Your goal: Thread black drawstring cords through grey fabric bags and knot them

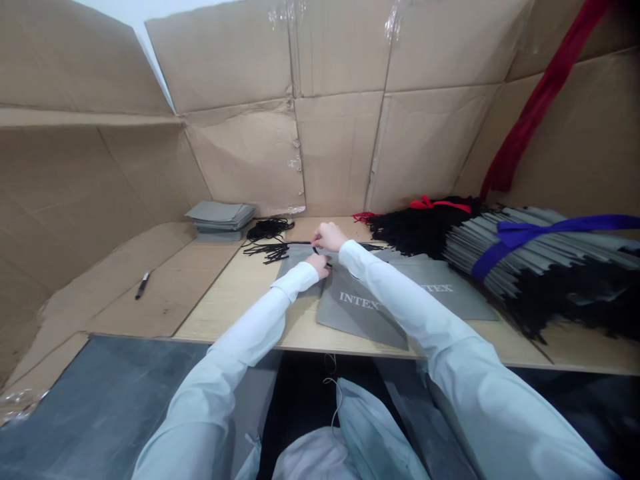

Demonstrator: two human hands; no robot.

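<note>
Left hand and right hand pinch a thin black cord on a grey fabric INTEX bag by the desk front edge

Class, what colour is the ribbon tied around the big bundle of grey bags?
The ribbon is violet-blue, best seen in the head view.

Bright even light, faint shadows, curved distortion at edges

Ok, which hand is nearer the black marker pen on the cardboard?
Left. The left hand is to the black marker pen's right, closer; the right hand is also to its right, slightly farther away.
</note>
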